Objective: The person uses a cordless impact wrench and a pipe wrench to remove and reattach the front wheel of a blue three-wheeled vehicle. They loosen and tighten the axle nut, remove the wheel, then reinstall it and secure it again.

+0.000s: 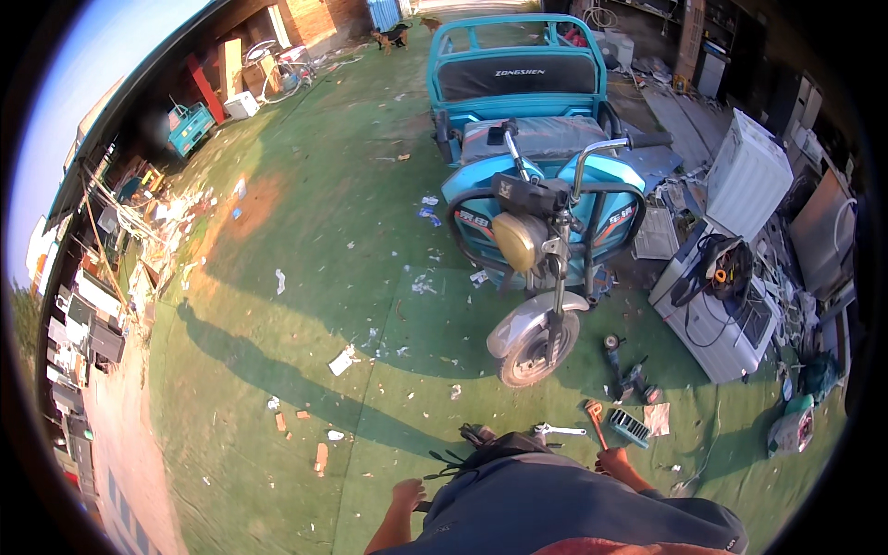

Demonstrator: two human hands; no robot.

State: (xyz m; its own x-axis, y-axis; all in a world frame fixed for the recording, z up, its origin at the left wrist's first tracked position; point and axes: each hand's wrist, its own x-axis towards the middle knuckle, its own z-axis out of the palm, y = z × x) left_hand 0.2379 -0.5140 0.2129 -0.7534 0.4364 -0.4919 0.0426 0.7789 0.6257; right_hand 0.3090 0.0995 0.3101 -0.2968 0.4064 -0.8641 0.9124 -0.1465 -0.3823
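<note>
My left hand (407,494) hangs at the lower centre beside my dark clothing (536,509), fingers curled; what is in it, if anything, is unclear. My right hand (613,461) is curled at my right side, overlapping the handle end of an orange pipe wrench (595,416); whether it grips it is unclear. Near it on the green ground lie a silver wrench (564,429), a green case of small dark pieces (629,427) and black power tools (629,375). Ahead stands a turquoise cargo tricycle (546,185) with its front wheel (538,347) toward me.
White appliances (746,171) and scrap crowd the right, a bag of cords (720,268) on one. Debris (148,240) and stacked items (92,333) line the left, where a small turquoise vehicle (190,128) stands. A dog (392,37) is at the back. Litter dots the green ground (305,231).
</note>
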